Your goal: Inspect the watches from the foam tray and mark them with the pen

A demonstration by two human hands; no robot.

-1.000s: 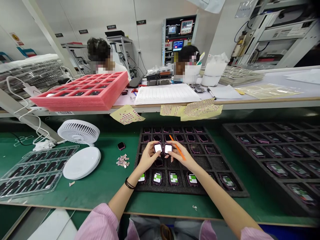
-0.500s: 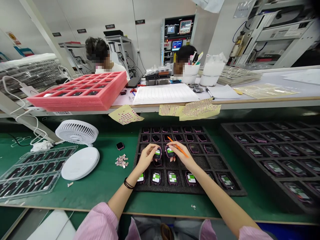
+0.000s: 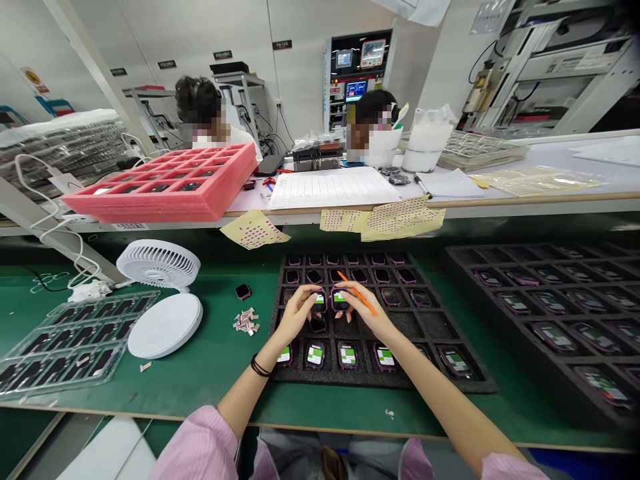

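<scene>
Over the black foam tray (image 3: 400, 328), my left hand (image 3: 299, 311) is closed on a smartwatch body (image 3: 319, 301) whose screen is lit green and white. Beside it, my right hand (image 3: 369, 312) grips a second lit smartwatch body (image 3: 339, 299), the two held slightly apart. An orange stick, perhaps a pen (image 3: 359, 294), is also tucked in my right hand, slanting across the fingers. Below the hands, a row of tray slots holds watches with lit screens, such as this watch (image 3: 347, 355). Farther back in the tray, the watches have dark screens.
Another foam tray of watches (image 3: 540, 327) stands right. Left are a white fan (image 3: 165, 327), a clear plastic tray (image 3: 95, 333), a lone watch (image 3: 243, 291) and small loose strips (image 3: 246, 321). A shelf (image 3: 300, 215) ahead carries a pink foam tray (image 3: 165, 190). Two people sit beyond.
Both hands keep hold of their watches. The watches have tilted slightly, and the right thumb now lies over its screen. The whole view has shifted a little.
</scene>
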